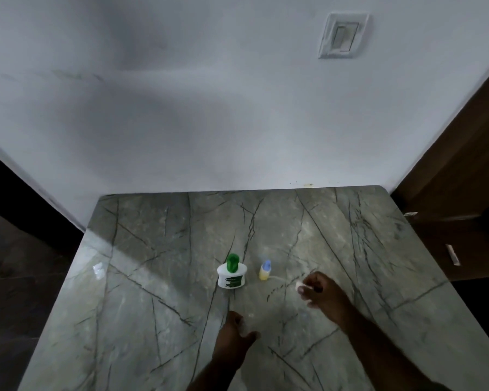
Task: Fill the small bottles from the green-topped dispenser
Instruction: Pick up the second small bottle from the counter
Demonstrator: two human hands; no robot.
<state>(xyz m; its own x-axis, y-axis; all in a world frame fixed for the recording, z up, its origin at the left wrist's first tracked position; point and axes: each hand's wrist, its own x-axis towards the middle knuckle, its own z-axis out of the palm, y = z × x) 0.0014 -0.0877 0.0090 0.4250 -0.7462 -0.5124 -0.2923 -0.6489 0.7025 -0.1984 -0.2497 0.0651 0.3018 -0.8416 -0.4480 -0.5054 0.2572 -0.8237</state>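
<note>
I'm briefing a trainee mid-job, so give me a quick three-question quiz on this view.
1. True or false: the green-topped dispenser lies on its side.
2. The cap of the small bottle standing beside it is: A red, B blue, C black?
3. Fill in: the right hand pinches a small ____ object.
Key: 1 false; 2 B; 3 white.
</note>
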